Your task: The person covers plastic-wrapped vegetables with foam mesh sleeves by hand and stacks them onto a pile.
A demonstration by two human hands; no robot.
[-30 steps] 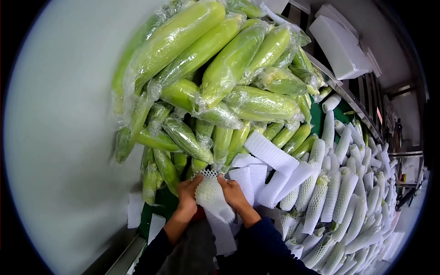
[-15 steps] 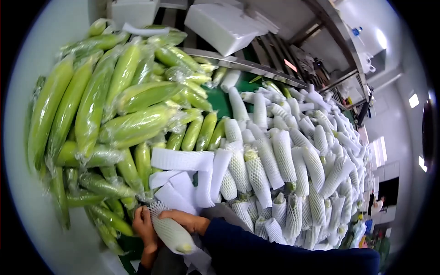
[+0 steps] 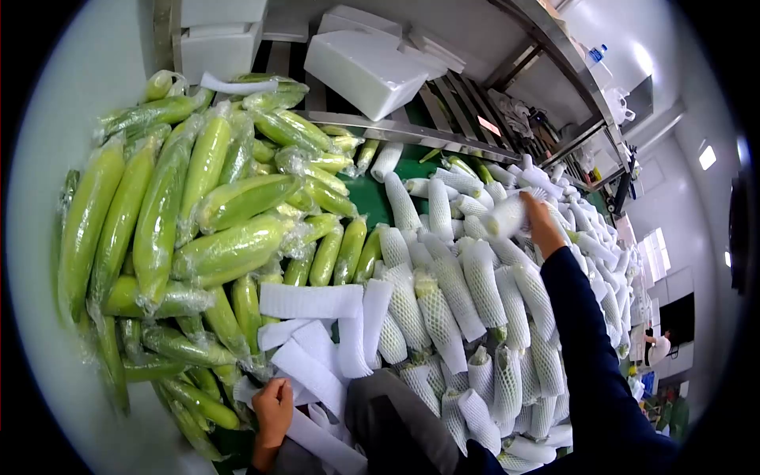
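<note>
Head view, right hand (image 3: 541, 225) gripping sleeved vegetable (image 3: 504, 218)

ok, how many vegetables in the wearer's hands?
1: a white-sleeved vegetable in the right hand, by the wrapped pile. None shows in the left hand; its palm is hidden.

My station is in a produce-packing workshop. Indicators: a bulk pile of film-wrapped green vegetables (image 3: 233, 252); to its right, a bulk pile of vegetables in white foam-net sleeves (image 3: 480, 289); between them, loose flat sleeves (image 3: 309, 301). Beyond the green surface (image 3: 368, 199), a white foam box (image 3: 364, 71) rests on a slatted rack with a metal rail (image 3: 419, 135).
</note>
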